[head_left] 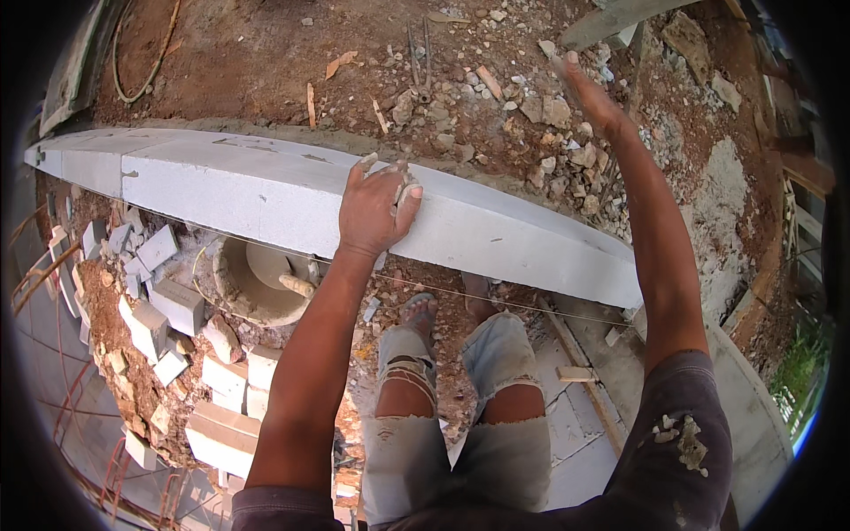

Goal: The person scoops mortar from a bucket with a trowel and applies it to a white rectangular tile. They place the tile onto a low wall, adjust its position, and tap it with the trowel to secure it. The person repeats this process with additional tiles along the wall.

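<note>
- Left arm comes straight up from the lower edge, and here's the left hand (376, 211) on the pale block wall (204, 190), fingers bunched at its upper edge; whether they pinch anything, I can't tell!
- The wall runs right beneath that hand, stretching away to both sides.
- Out on the right, the other arm reaches far forward, right hand (591, 96) beyond the wall, over rubble (567, 164), thumb up, fingers blurred: grip impossible to call.
- Just beside those fingertips, a grey beam (624, 18); contact is unclear.
</note>
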### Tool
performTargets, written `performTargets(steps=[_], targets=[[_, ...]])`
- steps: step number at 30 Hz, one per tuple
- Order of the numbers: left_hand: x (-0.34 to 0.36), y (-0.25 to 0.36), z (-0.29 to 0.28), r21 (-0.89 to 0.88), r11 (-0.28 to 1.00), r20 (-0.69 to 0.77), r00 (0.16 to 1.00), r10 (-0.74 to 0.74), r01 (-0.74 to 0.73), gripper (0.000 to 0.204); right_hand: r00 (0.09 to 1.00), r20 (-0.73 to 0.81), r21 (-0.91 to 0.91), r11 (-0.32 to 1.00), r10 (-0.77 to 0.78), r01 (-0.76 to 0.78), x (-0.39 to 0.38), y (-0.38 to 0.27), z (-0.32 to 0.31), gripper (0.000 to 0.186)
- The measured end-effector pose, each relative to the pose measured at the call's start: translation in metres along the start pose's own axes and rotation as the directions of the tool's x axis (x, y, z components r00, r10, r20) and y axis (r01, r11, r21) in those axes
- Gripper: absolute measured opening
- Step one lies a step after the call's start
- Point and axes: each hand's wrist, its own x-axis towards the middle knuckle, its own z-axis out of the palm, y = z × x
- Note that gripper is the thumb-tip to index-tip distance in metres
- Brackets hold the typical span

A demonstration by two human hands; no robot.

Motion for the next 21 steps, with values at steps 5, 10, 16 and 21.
performTargets(steps=[5,10,16,21], targets=[[0.001,-0.01,-0.008,-0.073,0.997,0.02,1.0,-0.023,0.025,0.031,0.803,0.533,-0.33,0.939,0.269,-0.095,-0.038,0.027,0.179,0.098],[0.007,-0.006,-0.008,-0.049,0.994,0.087,0.992,-0.094,0.099,0.028,0.784,0.594,-0.301,0.954,0.181,0.009,0.019,0.032,0.171,0.099],[0.007,-0.006,-0.009,-0.024,0.998,0.077,0.995,-0.059,0.061,0.032,0.841,0.538,-0.095,0.996,0.051,0.0,0.044,0.015,0.235,0.093],[0.012,-0.005,-0.009,0.001,0.996,0.13,0.987,-0.091,0.092,0.035,0.755,0.652,-0.136,0.991,0.074,0.02,0.07,-0.036,0.211,0.094]])
